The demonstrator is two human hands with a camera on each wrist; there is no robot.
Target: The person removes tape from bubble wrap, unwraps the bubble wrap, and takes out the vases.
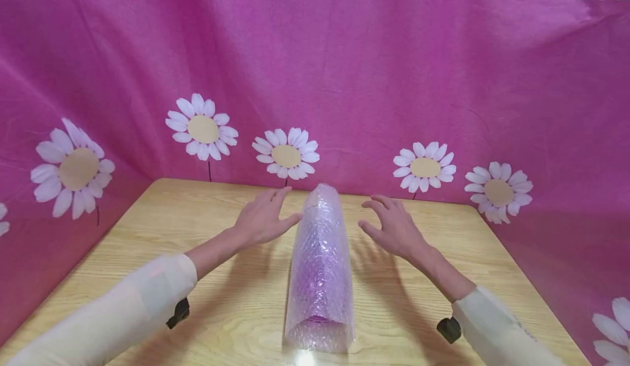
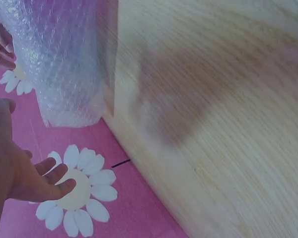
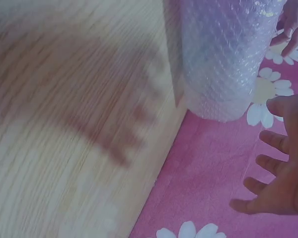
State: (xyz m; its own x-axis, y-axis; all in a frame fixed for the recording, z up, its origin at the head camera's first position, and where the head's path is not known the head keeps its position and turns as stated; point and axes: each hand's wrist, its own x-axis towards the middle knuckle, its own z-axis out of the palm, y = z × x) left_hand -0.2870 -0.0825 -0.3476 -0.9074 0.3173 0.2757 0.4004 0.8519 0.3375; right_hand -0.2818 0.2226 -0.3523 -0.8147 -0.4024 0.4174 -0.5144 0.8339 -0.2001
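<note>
A long roll of clear bubble wrap (image 1: 322, 267), with something purple showing through it, lies lengthwise on the wooden table, its near end flared round a hollow. To its left, my left hand (image 1: 266, 218) hovers over the table, thumb pointing at the roll's far half. My right hand (image 1: 394, 226) is raised on the other side, fingers spread and slightly bent, with a gap between it and the plastic. Neither hand holds anything. In the left wrist view the left hand (image 2: 27, 173) has its fingers apart; the right wrist view shows the right hand (image 3: 280, 163) likewise.
The light wooden table (image 1: 206, 311) ends at a pink cloth (image 1: 344, 81) printed with white daisies, which hangs behind and along both sides. Dark wrist cameras (image 1: 449, 330) sit at both sleeves. Hand shadows fall on the wood.
</note>
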